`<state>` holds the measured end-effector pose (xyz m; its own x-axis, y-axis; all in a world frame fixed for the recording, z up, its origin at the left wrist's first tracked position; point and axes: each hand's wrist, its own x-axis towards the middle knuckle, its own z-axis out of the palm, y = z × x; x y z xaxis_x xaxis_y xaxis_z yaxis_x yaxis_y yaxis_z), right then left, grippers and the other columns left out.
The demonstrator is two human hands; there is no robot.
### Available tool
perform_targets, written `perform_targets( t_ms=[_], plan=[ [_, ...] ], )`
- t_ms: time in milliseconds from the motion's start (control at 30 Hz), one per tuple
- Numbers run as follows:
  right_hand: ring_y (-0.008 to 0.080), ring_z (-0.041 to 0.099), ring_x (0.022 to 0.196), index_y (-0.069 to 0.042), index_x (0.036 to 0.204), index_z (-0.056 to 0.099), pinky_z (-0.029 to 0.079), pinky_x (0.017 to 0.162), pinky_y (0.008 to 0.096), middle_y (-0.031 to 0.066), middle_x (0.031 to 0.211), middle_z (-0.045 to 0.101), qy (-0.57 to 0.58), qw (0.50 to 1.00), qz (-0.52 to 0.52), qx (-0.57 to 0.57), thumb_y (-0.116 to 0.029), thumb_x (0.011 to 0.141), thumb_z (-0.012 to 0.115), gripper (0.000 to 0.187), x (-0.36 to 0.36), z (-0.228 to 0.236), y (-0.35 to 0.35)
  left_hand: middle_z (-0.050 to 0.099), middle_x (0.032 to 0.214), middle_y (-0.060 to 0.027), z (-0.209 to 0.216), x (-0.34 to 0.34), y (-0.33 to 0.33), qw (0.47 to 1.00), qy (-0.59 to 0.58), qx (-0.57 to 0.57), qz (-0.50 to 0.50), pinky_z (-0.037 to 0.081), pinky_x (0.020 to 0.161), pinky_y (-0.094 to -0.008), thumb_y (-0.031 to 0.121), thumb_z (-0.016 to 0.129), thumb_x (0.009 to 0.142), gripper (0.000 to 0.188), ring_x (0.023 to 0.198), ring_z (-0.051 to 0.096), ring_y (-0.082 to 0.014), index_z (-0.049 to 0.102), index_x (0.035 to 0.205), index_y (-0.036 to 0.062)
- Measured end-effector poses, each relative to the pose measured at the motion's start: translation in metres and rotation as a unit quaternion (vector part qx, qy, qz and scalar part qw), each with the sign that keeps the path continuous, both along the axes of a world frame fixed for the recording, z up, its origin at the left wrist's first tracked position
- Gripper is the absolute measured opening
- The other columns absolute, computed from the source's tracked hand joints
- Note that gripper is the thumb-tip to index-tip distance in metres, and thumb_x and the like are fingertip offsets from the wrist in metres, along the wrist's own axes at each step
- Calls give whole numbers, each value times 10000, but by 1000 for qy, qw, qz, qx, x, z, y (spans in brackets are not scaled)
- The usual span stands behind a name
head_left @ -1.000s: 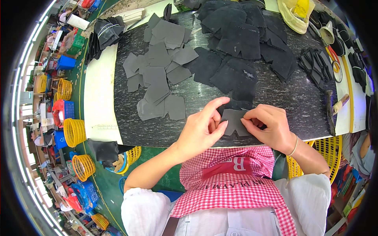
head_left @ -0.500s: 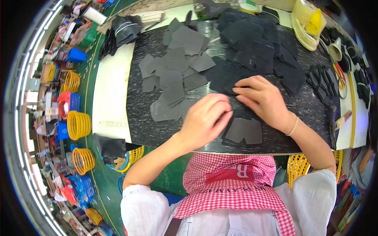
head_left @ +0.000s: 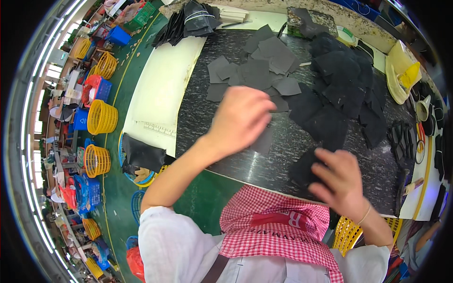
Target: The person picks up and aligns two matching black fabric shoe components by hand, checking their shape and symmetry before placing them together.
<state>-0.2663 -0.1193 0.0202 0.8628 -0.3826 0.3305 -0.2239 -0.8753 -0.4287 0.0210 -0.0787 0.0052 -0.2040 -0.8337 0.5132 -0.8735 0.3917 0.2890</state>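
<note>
My left hand [head_left: 241,120], fingers curled and slightly blurred, is over the lower part of a spread of thin grey cut pieces [head_left: 257,73]. A blurred grey piece [head_left: 263,141] shows under its thumb and appears pinched there; the fingertips are partly hidden. My right hand [head_left: 339,181] has its fingers spread above a small dark cut piece [head_left: 303,169] near the table's front edge. Motion smears those fingers, and whether they touch the piece is unclear. A larger heap of black pieces [head_left: 342,70] lies beyond my right hand.
The dark speckled tabletop [head_left: 226,151] has a white board with a ruler [head_left: 159,128] at its left. Tied black bundles [head_left: 200,21], a tape roll [head_left: 346,35], a cream container [head_left: 400,70], black straps [head_left: 402,141] and scissors [head_left: 420,145] lie around the edges. Yellow baskets [head_left: 349,234] stand below.
My hands have separated: the left is now over the grey pieces, the right has come down to the front edge. A black piece now covers the small front stack. The view has turned.
</note>
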Motion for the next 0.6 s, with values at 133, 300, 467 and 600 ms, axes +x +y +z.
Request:
perform_targets(
  t_ms=[133, 300, 467, 600],
  plan=[
    [301, 581, 1004, -14, 978, 645, 464, 874, 397, 126, 1110, 608, -58, 998, 30, 17, -109, 738, 715, 268, 50, -2, -30, 632, 972, -99, 1, 32, 20, 992, -17, 122, 8, 492, 814, -368, 85, 729, 740, 212, 907, 604, -274, 652, 930, 33],
    [256, 571, 1039, 10, 948, 621, 472, 884, 347, 110, 1070, 600, -42, 987, 127, -89, -143, 767, 650, 239, 111, -34, -22, 634, 963, -107, -6, 24, 17, 987, -107, 122, -11, 529, 758, -337, 58, 701, 753, 186, 887, 617, -258, 650, 919, -9],
    [241, 577, 978, 9, 962, 628, 483, 846, 329, 115, 1024, 596, -16, 987, 115, -115, -122, 767, 619, 235, 122, -41, -13, 654, 908, -72, -9, 29, 27, 987, 42, 130, 90, 520, 700, -292, 65, 703, 798, 136, 806, 626, -178, 658, 899, -14],
    [261, 577, 937, 27, 959, 617, 489, 832, 350, 117, 959, 595, -25, 993, 111, -45, -139, 778, 638, 246, 127, -33, -22, 633, 860, -16, 34, 108, 39, 829, 503, -119, 212, 450, 676, -230, 8, 692, 816, 121, 735, 554, -80, 668, 934, -4]
  ],
)
